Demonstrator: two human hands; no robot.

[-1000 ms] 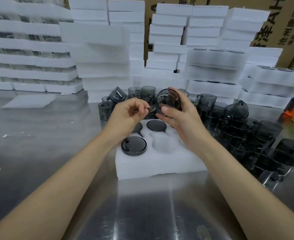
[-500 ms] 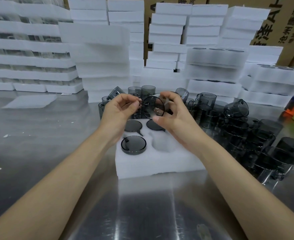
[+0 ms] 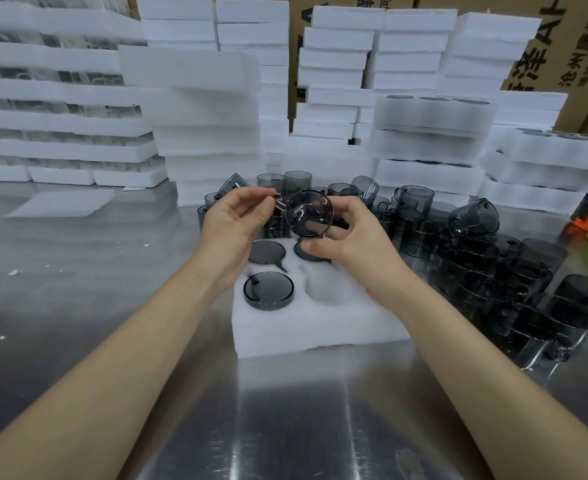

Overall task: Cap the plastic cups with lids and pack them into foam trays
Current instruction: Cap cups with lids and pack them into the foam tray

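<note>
**Over the foam tray, one smoky cup held between two hands**

Head view. Above the far edge of the foam tray (image 3: 320, 327), the cup (image 3: 309, 213) hangs in the air with one round end turned toward the camera. The right hand (image 3: 351, 237) cradles it, fingers curled behind the wall and thumb lying below. The left hand (image 3: 240, 223) pinches thumb to forefinger on a small clear part at the cup's left rim. Whether that part is a handle or a lid tab is too blurred to tell, as is whether a lid is seated yet.

The cup is thin, grey-tinted, see-through plastic with a glossy surface that throws highlights. It is probably light, stiff and a little slippery, and the wall may flex or scuff under a hard squeeze. The rim and base ring look like the firmest places to grip, and a lid would best be pressed evenly around its edge.

The tray is a soft white foam block with rounded pockets, easily dented. Three pockets hold capped cups (image 3: 268, 290) with flat dark lids flush to the foam, and the near-right empty pocket (image 3: 323, 285) sits just under the right wrist.

Loose cups (image 3: 476, 271) crowd the brushed steel table (image 3: 285, 410) to the right, some tipped over. Stacks of foam trays (image 3: 209, 116) rise behind, with cardboard boxes (image 3: 545, 46) beyond them.
</note>
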